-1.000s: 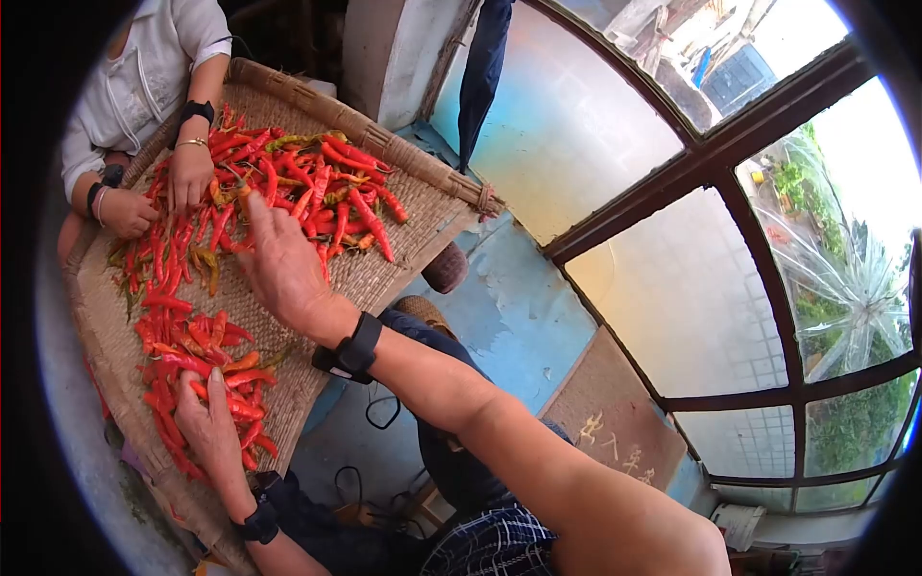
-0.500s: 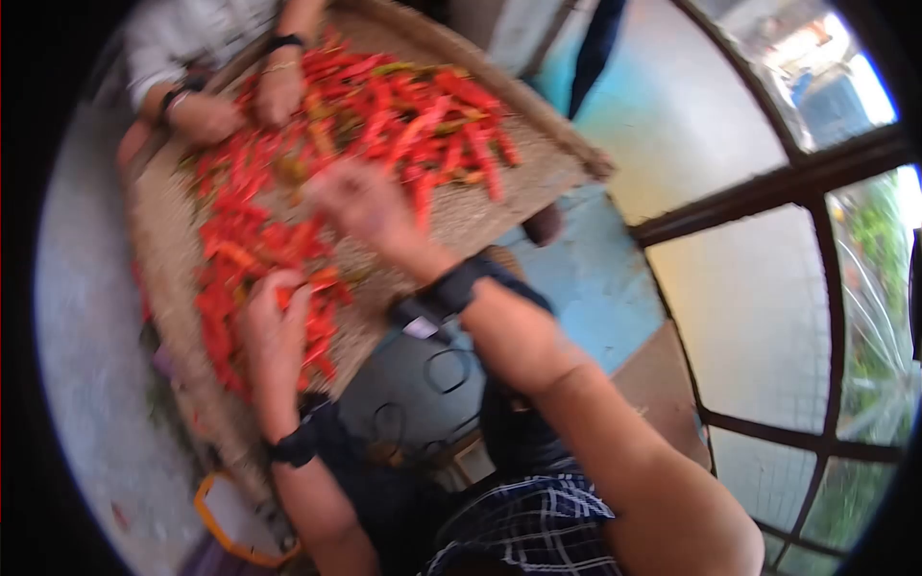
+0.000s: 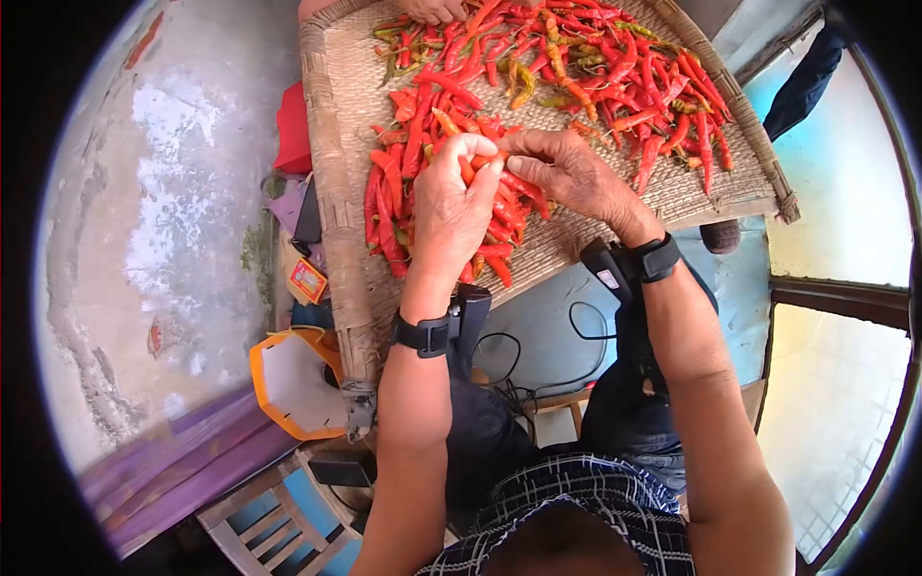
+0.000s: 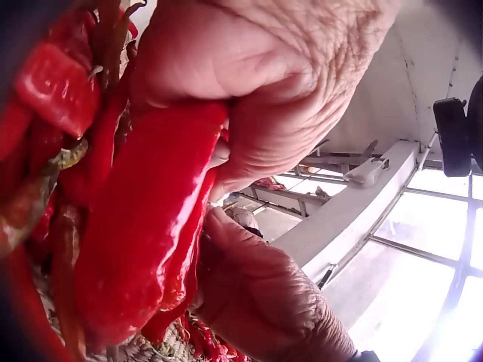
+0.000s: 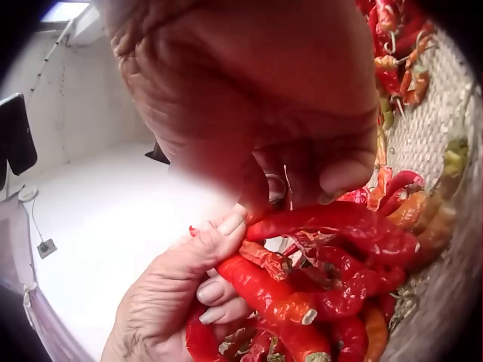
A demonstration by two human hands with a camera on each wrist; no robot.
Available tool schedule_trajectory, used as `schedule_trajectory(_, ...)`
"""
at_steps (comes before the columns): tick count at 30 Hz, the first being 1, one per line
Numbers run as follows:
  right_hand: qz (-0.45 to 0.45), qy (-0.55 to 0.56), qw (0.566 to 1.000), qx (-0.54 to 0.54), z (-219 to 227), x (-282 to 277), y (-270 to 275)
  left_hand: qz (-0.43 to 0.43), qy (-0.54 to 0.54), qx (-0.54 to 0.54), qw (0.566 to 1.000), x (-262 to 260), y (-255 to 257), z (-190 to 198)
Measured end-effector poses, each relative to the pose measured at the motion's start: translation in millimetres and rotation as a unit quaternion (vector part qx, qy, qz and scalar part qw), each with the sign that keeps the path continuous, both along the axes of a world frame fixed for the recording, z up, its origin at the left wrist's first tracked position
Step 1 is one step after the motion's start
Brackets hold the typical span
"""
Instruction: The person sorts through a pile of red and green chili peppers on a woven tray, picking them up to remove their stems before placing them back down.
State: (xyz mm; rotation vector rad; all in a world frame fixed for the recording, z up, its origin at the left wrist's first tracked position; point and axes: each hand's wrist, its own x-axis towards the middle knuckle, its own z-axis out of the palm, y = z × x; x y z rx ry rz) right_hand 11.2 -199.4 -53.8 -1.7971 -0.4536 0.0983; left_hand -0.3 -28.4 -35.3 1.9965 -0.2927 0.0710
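Red chili point(image 3: 485, 159) pinched between left hand point(image 3: 451, 206) and right hand point(image 3: 567, 173).

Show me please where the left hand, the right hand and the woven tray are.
left hand point(image 3: 451, 206), head view, on its back.
right hand point(image 3: 576, 173), head view, on its back.
woven tray point(image 3: 336, 182), head view, on its left rim.

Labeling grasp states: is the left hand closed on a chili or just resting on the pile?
Closed on it: the left hand has fingers curled round a red chili, with the right hand pinching at the same spot.
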Motion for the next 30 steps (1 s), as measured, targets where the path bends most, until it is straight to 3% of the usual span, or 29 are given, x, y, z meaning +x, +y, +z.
schedule_trajectory(7, -0.100, -0.017, 0.994, 0.026, -7.9, 8.7, -13.2, 0.003, 0.040, -0.005, 0.999, -1.2, -2.9, 3.6)
schedule_trajectory(10, -0.150, -0.036, 0.987, 0.049, -10.3, 18.4, -24.1, 0.018, -0.009, 0.023, 1.000, 2.0, 2.8, 0.1)
schedule_trajectory(12, -0.228, 0.067, 0.930, 0.282, -7.5, 22.9, -30.5, 0.042, -0.003, 0.022, 0.999, 0.9, 3.4, 1.5)
schedule_trajectory(13, -0.298, 0.104, 0.874, 0.370, -7.0, 23.6, -33.0, 0.043, 0.003, -0.004, 0.999, 1.2, 2.8, 0.7)
schedule_trajectory(14, -0.300, 0.105, 0.873, 0.370, -8.4, 22.2, -35.1, 0.041, 0.004, -0.004, 0.999, 1.4, 2.4, -1.5)
schedule_trajectory(16, -0.361, 0.148, 0.857, 0.336, -11.5, 23.5, -37.6, 0.057, -0.029, -0.026, 0.998, 4.8, 2.5, -4.6)
schedule_trajectory(17, -0.332, 0.116, 0.904, 0.244, -10.4, 18.5, -33.8, 0.060, -0.036, -0.032, 0.997, 4.4, 1.3, -1.7)
schedule_trajectory(18, -0.247, 0.076, 0.958, 0.124, -9.7, 13.1, -30.0, 0.061, -0.039, -0.031, 0.997, 3.6, 1.1, 2.5)
schedule_trajectory(20, -0.109, 0.010, 0.981, -0.159, -7.7, 2.1, -18.5, 0.070, 0.011, -0.055, 0.996, 1.6, 0.9, 9.0)
schedule_trajectory(24, -0.038, -0.033, 0.972, -0.229, -14.1, -6.6, -4.4, 0.091, 0.030, -0.081, 0.992, 5.1, 6.8, 3.7)
schedule_trajectory(26, -0.072, 0.070, 0.990, -0.097, -5.6, -5.6, -6.0, 0.106, 0.050, -0.166, 0.979, 5.9, 8.3, 6.1)
schedule_trajectory(27, -0.084, -0.018, 0.987, -0.136, -12.1, 1.5, -13.1, 0.107, 0.046, -0.168, 0.979, 5.5, 9.3, 9.3)
schedule_trajectory(28, -0.083, -0.022, 0.987, -0.137, -14.4, 8.1, -21.3, 0.109, 0.063, -0.205, 0.971, 3.8, 10.3, 13.1)
schedule_trajectory(29, -0.134, 0.036, 0.990, 0.010, -11.6, 13.2, -27.4, 0.111, 0.081, -0.241, 0.961, 2.6, 11.5, 16.1)
schedule_trajectory(30, -0.181, 0.092, 0.967, 0.156, -9.8, 16.7, -30.6, 0.112, 0.078, -0.243, 0.960, 2.9, 12.6, 17.0)
